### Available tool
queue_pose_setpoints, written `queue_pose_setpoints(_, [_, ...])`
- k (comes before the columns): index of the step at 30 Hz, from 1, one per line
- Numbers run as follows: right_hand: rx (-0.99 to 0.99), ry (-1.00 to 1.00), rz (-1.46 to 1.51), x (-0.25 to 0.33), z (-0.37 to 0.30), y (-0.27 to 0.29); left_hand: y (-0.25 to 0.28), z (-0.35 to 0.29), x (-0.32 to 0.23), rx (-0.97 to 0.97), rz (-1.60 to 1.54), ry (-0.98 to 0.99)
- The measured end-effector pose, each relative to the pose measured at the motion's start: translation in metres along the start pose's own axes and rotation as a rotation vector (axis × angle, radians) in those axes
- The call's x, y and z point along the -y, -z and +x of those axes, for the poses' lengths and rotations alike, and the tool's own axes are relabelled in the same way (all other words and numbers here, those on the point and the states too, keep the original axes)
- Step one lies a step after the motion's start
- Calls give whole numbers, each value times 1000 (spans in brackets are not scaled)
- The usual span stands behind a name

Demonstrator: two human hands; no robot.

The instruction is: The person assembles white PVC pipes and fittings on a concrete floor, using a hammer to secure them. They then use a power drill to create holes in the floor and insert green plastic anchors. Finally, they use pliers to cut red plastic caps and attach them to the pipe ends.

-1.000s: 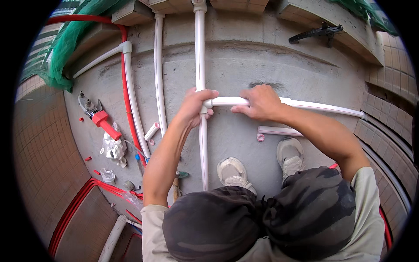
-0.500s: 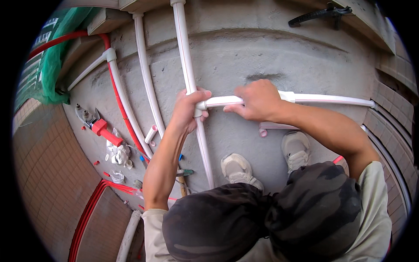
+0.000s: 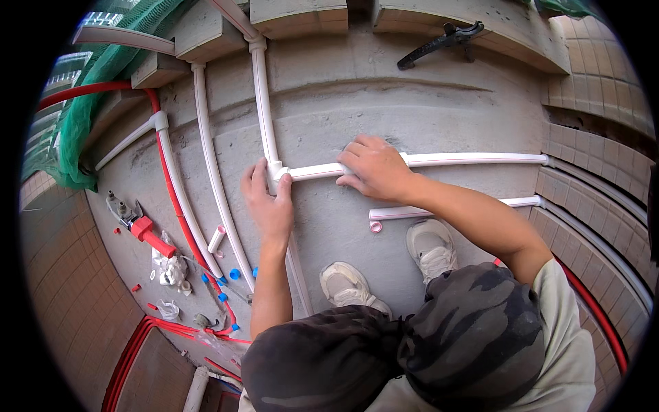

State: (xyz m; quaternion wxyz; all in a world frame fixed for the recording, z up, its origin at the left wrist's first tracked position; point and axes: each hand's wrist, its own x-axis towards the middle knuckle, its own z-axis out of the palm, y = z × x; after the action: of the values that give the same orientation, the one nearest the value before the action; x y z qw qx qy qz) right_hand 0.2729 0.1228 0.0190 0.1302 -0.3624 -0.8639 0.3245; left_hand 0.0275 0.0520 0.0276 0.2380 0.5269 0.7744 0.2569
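A long white plastic pipe [image 3: 263, 117] runs down the grey concrete floor, with a white tee fitting [image 3: 276, 169] in it. My left hand [image 3: 266, 204] lies over the pipe just below the tee, fingers around it. From the tee a horizontal white pipe [image 3: 473, 159] branches right toward the tiled wall. My right hand [image 3: 374, 168] is closed over this branch close to the tee. A shorter white pipe [image 3: 446, 209] with a pink end cap lies loose on the floor below the branch, near my shoes.
Two more white pipes [image 3: 206, 158] and a red pipe [image 3: 168, 185] run at the left. A red-handled tool [image 3: 141, 225], plastic bags and small blue and red fittings [image 3: 230, 275] lie at lower left. A black tool [image 3: 439, 42] rests on the ledge above. Green netting [image 3: 103, 75] hangs upper left.
The view has shifted, so pipes and hands sit lower and further right in the picture. My left hand has slid from the tee to just below it; my right hand stays on the branch.
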Motion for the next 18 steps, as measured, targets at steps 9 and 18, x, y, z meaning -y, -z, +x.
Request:
queue_pose_setpoints(9, [-69,68,-38,4,-71,29,-6,-2,21,1,131,-492])
queue_pose_setpoints(18, [-33,-69,41,-6,-85,44,4,-19,19,-21,61,-362])
